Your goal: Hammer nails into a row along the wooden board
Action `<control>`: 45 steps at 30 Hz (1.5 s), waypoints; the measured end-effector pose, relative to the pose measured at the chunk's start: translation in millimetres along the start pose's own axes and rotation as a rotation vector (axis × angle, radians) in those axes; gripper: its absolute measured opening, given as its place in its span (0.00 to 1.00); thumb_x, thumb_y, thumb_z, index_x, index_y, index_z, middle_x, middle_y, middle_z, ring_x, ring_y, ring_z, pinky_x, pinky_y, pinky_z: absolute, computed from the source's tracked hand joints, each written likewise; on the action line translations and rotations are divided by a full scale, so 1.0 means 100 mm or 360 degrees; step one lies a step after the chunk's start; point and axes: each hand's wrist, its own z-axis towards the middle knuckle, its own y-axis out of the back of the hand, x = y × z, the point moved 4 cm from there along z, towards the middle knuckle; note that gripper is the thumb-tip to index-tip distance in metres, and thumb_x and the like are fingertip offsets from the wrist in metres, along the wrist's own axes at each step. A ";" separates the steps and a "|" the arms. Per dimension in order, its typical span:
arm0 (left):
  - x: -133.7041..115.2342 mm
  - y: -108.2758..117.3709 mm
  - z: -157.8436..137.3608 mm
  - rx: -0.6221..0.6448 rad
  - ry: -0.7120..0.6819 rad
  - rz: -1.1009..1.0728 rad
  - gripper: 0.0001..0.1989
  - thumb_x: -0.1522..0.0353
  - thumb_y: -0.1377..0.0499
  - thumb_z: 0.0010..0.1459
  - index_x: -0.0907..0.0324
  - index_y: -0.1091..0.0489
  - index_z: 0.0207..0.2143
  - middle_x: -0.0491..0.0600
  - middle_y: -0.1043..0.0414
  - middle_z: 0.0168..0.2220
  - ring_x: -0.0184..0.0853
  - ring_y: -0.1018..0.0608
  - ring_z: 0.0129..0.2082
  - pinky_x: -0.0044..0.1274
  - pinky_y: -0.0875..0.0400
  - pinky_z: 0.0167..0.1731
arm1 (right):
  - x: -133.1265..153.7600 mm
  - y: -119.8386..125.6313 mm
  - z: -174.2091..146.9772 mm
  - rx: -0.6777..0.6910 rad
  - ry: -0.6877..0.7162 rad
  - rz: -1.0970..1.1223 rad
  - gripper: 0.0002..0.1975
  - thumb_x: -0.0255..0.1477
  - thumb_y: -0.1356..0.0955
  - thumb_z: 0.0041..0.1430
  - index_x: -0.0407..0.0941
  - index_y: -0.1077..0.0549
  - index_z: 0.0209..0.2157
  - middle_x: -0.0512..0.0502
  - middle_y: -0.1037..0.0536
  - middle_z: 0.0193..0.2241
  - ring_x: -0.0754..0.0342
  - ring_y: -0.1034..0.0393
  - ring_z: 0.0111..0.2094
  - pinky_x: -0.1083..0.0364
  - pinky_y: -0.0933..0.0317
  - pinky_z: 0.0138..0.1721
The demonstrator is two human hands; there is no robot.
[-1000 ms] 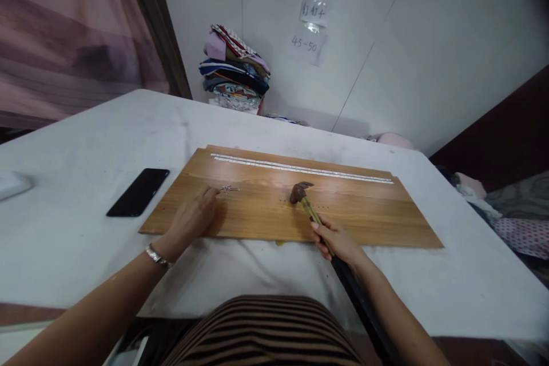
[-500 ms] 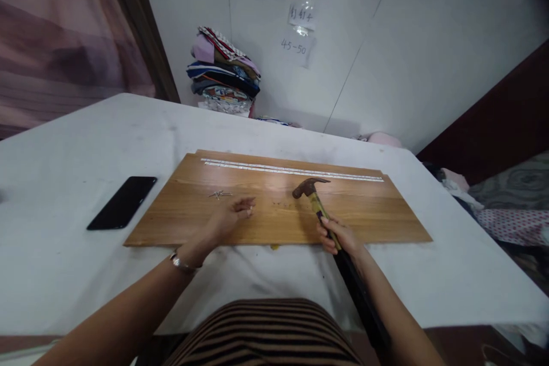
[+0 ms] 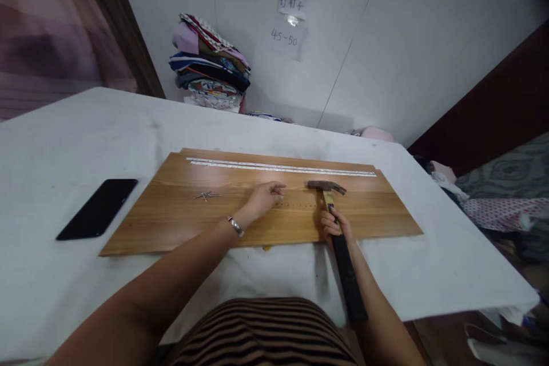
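My right hand (image 3: 333, 223) is wrapped round the neck of a claw hammer (image 3: 352, 283), its yellow and black handle slanting back towards me and its rusty head above the board. Over the middle of the wooden board (image 3: 150, 223), my left hand (image 3: 266, 197) has its fingers pressed together; whatever they may pinch is too small to make out. A row of small dark marks (image 3: 300, 205) runs across the wood between the two hands. To the left, several loose nails (image 3: 206, 195) lie in a small pile on the board.
Two white printed strips (image 3: 278, 168) run along the board's far side. A black phone (image 3: 98, 209) lies on the white table (image 3: 34, 183) left of the board. Folded clothes (image 3: 212, 63) are stacked by the wall, below paper notes (image 3: 288, 40).
My left hand has moved right, away from the nails, towards the dark marks. The hammer has turned more upright, its head shifting right. The whole view has tilted slightly.
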 end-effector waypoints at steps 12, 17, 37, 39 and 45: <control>0.15 -0.06 -0.07 -0.0132 -0.0061 0.0123 0.17 0.71 0.34 0.53 0.57 0.19 0.47 0.48 0.17 0.38 0.36 0.18 0.40 0.29 0.23 0.48 | -0.04 -0.02 0.02 0.0019 -0.0044 0.0022 0.19 0.45 0.29 0.59 0.50 0.28 0.47 0.61 0.56 0.23 0.59 0.70 0.20 0.64 0.70 0.14; 0.15 -0.08 -0.08 -0.0182 -0.0107 0.0188 0.15 0.73 0.34 0.53 0.57 0.18 0.45 0.49 0.17 0.37 0.37 0.18 0.39 0.29 0.23 0.47 | -0.10 0.06 0.05 0.0037 -0.0118 0.0150 0.20 0.44 0.28 0.57 0.51 0.28 0.48 0.60 0.54 0.23 0.60 0.68 0.20 0.64 0.68 0.14; -0.19 -0.13 -0.28 -0.0039 -0.0403 0.1136 0.07 0.74 0.36 0.60 0.57 0.20 0.40 0.51 0.18 0.41 0.41 0.21 0.49 0.34 0.34 0.57 | -0.17 0.06 0.09 0.0393 -0.0166 0.0410 0.16 0.37 0.28 0.63 0.52 0.31 0.50 0.62 0.46 0.22 0.64 0.62 0.15 0.69 0.62 0.10; -0.19 -0.14 -0.29 -0.0045 -0.0411 0.1151 0.07 0.74 0.37 0.61 0.57 0.20 0.40 0.51 0.17 0.42 0.41 0.21 0.50 0.34 0.34 0.58 | -0.14 0.00 0.08 0.0353 -0.0199 0.0252 0.17 0.40 0.26 0.60 0.51 0.32 0.46 0.62 0.47 0.21 0.64 0.62 0.15 0.68 0.63 0.10; -0.26 -0.13 -0.36 -0.0046 -0.0462 0.1087 0.17 0.75 0.37 0.58 0.56 0.22 0.49 0.51 0.17 0.46 0.41 0.20 0.51 0.34 0.31 0.57 | -0.06 -0.29 -0.13 0.0118 -0.0233 -0.0216 0.28 0.49 0.21 0.48 0.50 0.39 0.35 0.62 0.40 0.20 0.65 0.54 0.13 0.65 0.55 0.09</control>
